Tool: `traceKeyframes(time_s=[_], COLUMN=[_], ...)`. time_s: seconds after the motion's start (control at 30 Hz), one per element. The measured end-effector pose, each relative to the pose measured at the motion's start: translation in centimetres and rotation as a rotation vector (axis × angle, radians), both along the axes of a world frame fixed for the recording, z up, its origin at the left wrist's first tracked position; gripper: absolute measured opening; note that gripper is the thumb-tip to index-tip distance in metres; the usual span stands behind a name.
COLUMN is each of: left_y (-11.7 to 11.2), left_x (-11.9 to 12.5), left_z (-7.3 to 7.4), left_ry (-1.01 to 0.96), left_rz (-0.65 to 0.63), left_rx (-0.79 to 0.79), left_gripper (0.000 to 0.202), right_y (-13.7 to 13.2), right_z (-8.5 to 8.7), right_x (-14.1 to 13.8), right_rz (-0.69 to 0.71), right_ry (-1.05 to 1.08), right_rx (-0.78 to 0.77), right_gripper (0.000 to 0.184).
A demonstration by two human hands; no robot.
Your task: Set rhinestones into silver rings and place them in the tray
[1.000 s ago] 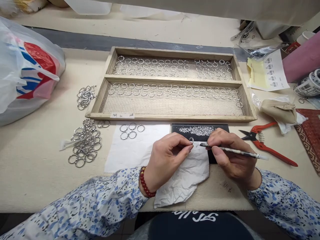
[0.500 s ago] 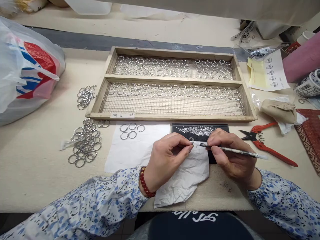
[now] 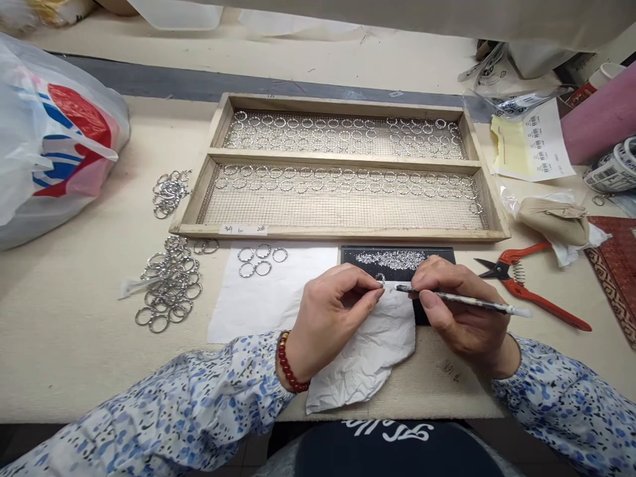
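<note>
Between thumb and forefinger my left hand pinches a small silver ring, partly hidden by the fingertips. My right hand grips a patterned, pen-like stick, its pale tip pointing left, a short gap from the ring. Under both hands lies a crumpled white paper. Behind them a black tray carries a spread of tiny shiny stones, partly covered by my right hand. Several silver rings rest on a flat white sheet to the left.
A wooden frame with mesh compartments holding rows of rings stands behind. Heaps of rings lie at left, beside a plastic bag. Red-handled pruning shears lie at right, with a label sheet and a beige cloth bundle beyond.
</note>
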State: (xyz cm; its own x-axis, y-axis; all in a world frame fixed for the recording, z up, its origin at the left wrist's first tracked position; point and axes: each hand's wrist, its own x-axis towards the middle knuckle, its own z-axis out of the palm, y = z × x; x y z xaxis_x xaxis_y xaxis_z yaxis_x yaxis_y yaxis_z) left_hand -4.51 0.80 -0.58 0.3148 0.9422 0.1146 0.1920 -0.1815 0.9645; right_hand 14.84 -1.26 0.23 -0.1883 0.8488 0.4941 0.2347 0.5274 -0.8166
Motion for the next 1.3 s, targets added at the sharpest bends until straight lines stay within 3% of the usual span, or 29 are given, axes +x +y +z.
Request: traceKeyframes(time_s=[0.57, 1.3], left_y=[-0.11, -0.12], left_x=[-0.01, -0.14], left_z=[0.01, -0.39], left_ry=[-0.014, -0.027], left_rz=[-0.002, -0.005], left_rx=[-0.063, -0.069], left_gripper=[0.003, 0.003], right_y=[0.05, -0.01], right_z=[0.31, -0.21], right_x=[0.15, 0.36], right_rz=[-0.12, -0.095], right_ry=[-0.023, -0.008], right_rx=[0.045, 0.003], right_gripper=[0.016, 0.016])
